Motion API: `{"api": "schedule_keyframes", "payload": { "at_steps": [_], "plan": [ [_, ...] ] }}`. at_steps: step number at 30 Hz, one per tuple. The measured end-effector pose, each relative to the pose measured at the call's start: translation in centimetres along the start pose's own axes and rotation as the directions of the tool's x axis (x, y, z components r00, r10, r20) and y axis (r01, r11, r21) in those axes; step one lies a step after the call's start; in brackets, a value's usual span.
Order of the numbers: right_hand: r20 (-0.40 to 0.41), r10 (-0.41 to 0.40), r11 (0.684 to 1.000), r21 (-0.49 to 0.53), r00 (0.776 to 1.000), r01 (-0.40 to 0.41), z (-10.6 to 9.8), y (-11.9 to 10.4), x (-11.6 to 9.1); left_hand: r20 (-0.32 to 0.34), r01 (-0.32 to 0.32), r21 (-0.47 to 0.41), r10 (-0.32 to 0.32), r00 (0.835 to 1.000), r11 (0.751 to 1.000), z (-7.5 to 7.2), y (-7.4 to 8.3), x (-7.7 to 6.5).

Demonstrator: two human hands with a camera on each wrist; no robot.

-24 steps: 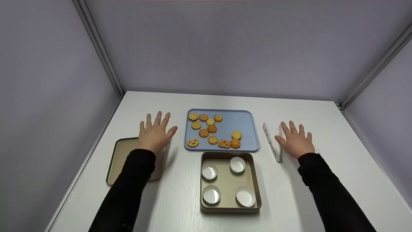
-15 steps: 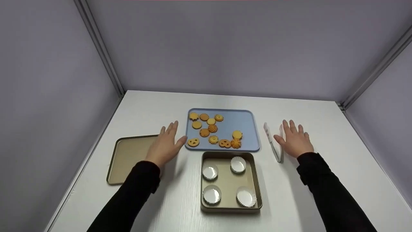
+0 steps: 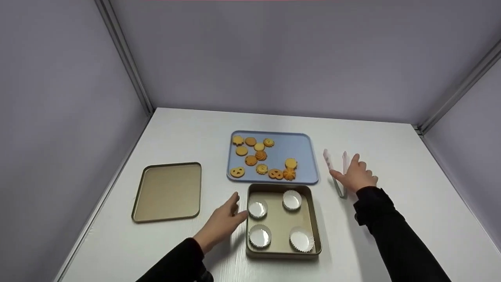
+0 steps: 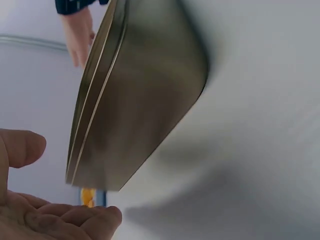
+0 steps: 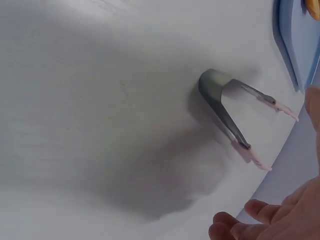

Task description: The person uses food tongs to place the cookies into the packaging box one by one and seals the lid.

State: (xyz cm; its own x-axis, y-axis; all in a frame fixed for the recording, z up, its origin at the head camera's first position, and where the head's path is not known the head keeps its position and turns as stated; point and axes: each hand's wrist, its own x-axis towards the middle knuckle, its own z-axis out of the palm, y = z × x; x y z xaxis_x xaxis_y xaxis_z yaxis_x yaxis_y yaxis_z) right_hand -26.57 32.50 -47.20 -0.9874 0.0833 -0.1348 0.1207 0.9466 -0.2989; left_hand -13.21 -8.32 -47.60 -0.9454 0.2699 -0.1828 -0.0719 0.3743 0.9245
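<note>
My left hand (image 3: pixel 222 224) hovers beside the left wall of a gold-coloured tin (image 3: pixel 280 254), thumb and fingers spread and holding nothing. In the left wrist view the tin's side (image 4: pixel 145 85) stands just apart from that hand's fingers (image 4: pixel 75 220). Several white paper cups (image 3: pixel 292 200) sit inside the tin. On the right, my right hand (image 3: pixel 356 177) is over a pair of tongs (image 3: pixel 339 187) with metal arms and pale pink tips. The right wrist view has the tongs (image 5: pixel 220 100) lying spread on the table, with a gap between them and the hand (image 5: pixel 295 210).
Behind the tin lies a blue tray (image 3: pixel 297 149) bearing several cookies (image 3: pixel 261 155), mostly toward its left and front. A flat gold-coloured lid (image 3: pixel 168 192) rests on the white table (image 3: pixel 188 129) at the left. Grey panels (image 3: pixel 274 58) enclose the back and sides.
My left hand has come from above the lid, rightward and nearer to me, to the tin's left side. My right hand has shifted slightly, its fingers now more bent above the tongs.
</note>
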Motion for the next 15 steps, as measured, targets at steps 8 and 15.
{"api": "schedule_keyframes", "payload": {
  "at_steps": [8,15],
  "plan": [
    [-0.011,0.007,1.000,-0.002,1.000,-0.007,1.5,-0.2,0.4,0.005,0.004,-0.081,-0.003,1.000,0.997,1.7,-1.3,-0.3],
    [0.012,0.021,1.000,0.004,1.000,-0.021,2.4,-0.3,0.6,-0.014,-0.014,-0.073,0.013,1.000,0.997,2.2,-1.9,-0.3]
  ]
}}
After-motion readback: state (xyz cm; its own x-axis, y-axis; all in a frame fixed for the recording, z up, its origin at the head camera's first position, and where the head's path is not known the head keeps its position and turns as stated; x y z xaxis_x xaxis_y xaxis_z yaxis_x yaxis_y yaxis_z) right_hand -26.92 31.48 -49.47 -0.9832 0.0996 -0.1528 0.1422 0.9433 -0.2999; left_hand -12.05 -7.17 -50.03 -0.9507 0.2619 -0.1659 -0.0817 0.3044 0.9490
